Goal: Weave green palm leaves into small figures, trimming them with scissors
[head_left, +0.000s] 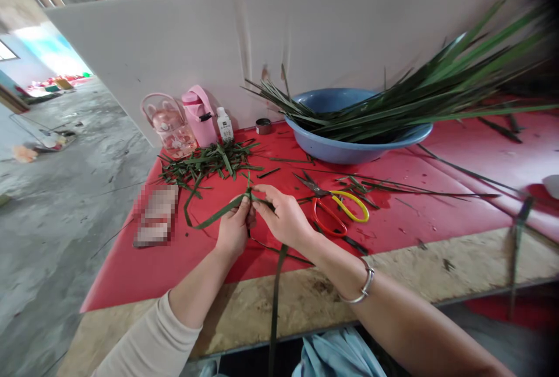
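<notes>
Over the red table cover (209, 260), my left hand (236, 223) is closed on a long green leaf strip (217, 215) that loops out to the left. Beside it my right hand (282, 214) pinches the same strips where they cross, fingertips touching those of the left. A small knot or fold sits between the thumbs, partly hidden by the fingers. One strip end hangs down past the table's front edge. Just right of my right hand lie scissors (336, 202) with one red and one yellow handle, blades apart.
A blue basin (336, 153) holds long green leaves (393, 106) jutting right. Cut leaf pieces (209, 162) lie heaped before a pink tumbler (201, 118), a clear pink jug (172, 130) and a white bottle (224, 124). A small round tin (263, 126) stands near the white panel (183, 45).
</notes>
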`<state>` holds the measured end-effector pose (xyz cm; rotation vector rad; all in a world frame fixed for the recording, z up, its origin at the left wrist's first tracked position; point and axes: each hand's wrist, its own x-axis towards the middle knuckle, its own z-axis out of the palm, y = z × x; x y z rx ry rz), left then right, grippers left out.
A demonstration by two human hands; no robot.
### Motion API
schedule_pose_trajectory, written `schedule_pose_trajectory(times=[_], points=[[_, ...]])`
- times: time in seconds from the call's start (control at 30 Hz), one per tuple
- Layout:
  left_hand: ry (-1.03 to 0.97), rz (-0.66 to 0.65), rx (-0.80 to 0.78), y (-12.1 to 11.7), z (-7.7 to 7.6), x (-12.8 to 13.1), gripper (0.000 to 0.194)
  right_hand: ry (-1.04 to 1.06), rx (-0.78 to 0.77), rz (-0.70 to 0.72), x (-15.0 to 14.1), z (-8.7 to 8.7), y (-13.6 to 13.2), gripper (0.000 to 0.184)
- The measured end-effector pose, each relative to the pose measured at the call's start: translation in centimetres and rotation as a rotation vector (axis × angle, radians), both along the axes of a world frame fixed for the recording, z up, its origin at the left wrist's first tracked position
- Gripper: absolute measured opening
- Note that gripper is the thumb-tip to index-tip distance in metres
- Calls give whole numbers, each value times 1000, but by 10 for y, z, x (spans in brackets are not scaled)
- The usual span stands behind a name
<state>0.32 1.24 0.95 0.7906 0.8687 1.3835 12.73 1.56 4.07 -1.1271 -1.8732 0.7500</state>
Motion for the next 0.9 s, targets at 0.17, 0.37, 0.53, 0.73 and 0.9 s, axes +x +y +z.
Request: schedule_pose_trajectory(times=[0.17,0.37,0.53,0.73,0.9], points=[[120,24,29,-2,-1,1,29,45,9,24,-2,-3,0,33],[195,70,57,-3,-1,0,29,-210,34,57,5,-2,5,39],[336,64,69,-3,1,1,28,-272,61,82,13,-6,13,35],[579,201,200,-6,0,1,22,29,1,50,6,-10,12,20],[614,229,300,-12,2,-1,22,417,-240,74,-4,-15,8,23]])
